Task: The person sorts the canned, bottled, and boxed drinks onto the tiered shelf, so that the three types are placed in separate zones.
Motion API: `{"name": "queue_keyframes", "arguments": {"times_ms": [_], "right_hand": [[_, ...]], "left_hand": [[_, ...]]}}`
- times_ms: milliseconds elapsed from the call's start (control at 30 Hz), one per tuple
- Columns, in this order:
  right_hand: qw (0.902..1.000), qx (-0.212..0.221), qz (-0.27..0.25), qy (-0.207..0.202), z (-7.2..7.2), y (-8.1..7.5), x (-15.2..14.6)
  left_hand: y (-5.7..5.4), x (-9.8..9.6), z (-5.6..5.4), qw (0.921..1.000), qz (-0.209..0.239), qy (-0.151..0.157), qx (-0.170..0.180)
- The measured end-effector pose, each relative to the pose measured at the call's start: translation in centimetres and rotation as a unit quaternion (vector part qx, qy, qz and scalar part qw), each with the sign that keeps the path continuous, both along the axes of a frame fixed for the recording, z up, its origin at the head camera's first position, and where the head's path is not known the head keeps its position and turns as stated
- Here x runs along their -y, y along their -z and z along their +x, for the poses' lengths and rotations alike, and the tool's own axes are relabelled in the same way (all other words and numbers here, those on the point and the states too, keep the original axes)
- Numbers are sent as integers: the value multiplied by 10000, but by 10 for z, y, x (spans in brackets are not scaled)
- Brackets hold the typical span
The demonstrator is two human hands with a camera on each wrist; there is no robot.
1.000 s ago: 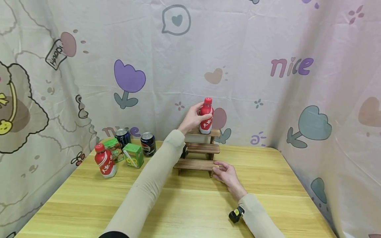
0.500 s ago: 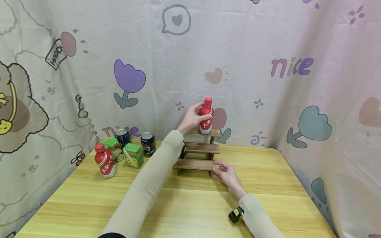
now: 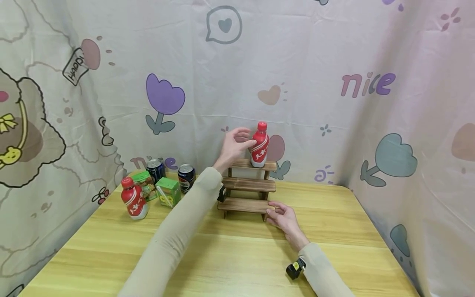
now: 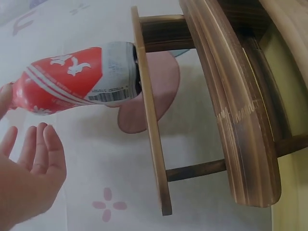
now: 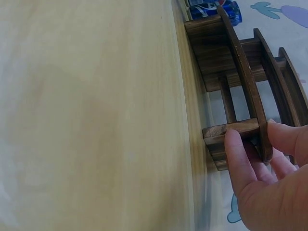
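Observation:
A red and white bottle (image 3: 259, 149) stands upright on the top step of a three-tier wooden stand (image 3: 249, 184). Just left of it is my left hand (image 3: 233, 145), fingers loosely extended and apart from the bottle. In the left wrist view the thumb overlaps the bottle's neck end; whether it touches I cannot tell. My right hand (image 3: 285, 220) pinches the right end of the lowest step, thumb on top and fingers below. The right wrist view shows those fingertips (image 5: 233, 137) against the stand's side support.
At the table's left stand a second red and white bottle (image 3: 134, 199), two green drink cartons (image 3: 168, 193) (image 3: 145, 185) and two dark blue cans (image 3: 186, 178) (image 3: 155, 170). A printed curtain (image 3: 308, 49) hangs behind the wooden table (image 3: 230, 255).
My left hand has let go of the bottle and drawn back to the left. The bottle stays on the top step. My right hand keeps its hold, and the head view has shifted slightly.

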State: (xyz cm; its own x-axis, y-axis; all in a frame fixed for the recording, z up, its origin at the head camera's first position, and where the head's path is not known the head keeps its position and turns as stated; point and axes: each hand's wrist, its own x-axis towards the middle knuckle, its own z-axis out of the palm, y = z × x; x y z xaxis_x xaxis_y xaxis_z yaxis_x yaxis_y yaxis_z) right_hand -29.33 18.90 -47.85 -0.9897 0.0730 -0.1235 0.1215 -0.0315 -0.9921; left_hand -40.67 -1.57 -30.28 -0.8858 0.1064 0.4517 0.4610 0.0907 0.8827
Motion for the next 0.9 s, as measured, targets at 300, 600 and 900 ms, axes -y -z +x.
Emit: {"name": "queue_keyframes", "arguments": {"times_ms": [300, 600, 900], "right_hand": [[10000, 17, 31, 9, -1, -1, 0], [10000, 67, -40, -3, 0, 2, 1], [10000, -21, 61, -62, -1, 2, -1]], "left_hand": [[5, 25, 11, 9996, 193, -205, -78], [20, 61, 34, 9996, 204, 62, 178], [35, 100, 52, 9987, 325, 71, 382]]}}
